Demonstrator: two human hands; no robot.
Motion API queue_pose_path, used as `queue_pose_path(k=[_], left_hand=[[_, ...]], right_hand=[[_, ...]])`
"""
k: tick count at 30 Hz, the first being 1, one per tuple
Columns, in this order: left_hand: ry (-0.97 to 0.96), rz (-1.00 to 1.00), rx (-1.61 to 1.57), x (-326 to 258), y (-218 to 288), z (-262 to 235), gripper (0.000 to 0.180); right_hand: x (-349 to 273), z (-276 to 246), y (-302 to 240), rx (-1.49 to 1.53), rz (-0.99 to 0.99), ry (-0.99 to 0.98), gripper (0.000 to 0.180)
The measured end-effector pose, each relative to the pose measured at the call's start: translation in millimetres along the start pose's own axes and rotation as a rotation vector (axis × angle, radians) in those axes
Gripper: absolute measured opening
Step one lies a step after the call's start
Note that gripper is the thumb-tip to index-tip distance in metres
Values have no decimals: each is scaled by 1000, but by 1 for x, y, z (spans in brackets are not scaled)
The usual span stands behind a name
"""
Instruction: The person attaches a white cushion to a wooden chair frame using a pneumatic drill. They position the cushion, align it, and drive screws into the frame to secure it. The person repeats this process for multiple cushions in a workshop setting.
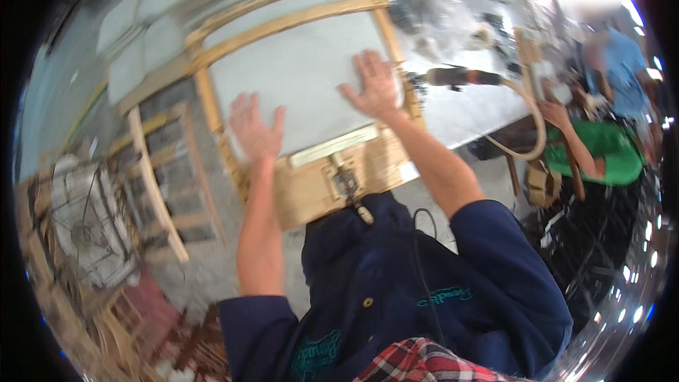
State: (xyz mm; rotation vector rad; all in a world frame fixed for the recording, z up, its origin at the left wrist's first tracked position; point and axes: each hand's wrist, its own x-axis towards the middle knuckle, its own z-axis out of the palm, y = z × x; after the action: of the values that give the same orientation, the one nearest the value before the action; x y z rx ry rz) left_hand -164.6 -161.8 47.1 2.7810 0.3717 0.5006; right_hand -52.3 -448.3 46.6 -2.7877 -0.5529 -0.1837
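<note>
My left hand [256,129] lies with fingers spread over the near left part of a pale grey panel [304,64]. Farther up, at the panel's right side, my right hand [373,86] is also spread, with nothing in it. Both palms face down and seem to rest on the panel. Around the panel runs a light wooden frame [283,26], with two rails across its far end. A pale strip [334,146] runs along the near edge. In front of my waist, a metal toggle clamp [345,180] is mounted on a wooden board [300,201].
A power driver [460,76] with a beige hose [543,120] lies right of the frame, near clear plastic bags [424,14]. Left stand a wooden frame [152,177] and a caged fan [92,223]. A person in green [601,152] works at the right.
</note>
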Motion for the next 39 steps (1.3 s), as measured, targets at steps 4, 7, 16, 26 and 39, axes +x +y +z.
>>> queue_pose_path(k=[4,7,16,26,39], left_hand=[[-32,-44,36,2,4,-5,77],[-80,-83,24,0,7,-8,77],[-106,-97,15,2,10,-8,78],[-120,-96,26,2,7,-4,80],[-119,-103,23,1,6,-2,81]], right_hand=[[2,-5,-5,-36,-8,-15,85],[2,-6,-6,-33,-21,-6,85],[3,-6,-2,-34,-26,12,85],[2,-4,-1,-59,-33,5,87],[4,-4,-1,-77,-14,-29,89]])
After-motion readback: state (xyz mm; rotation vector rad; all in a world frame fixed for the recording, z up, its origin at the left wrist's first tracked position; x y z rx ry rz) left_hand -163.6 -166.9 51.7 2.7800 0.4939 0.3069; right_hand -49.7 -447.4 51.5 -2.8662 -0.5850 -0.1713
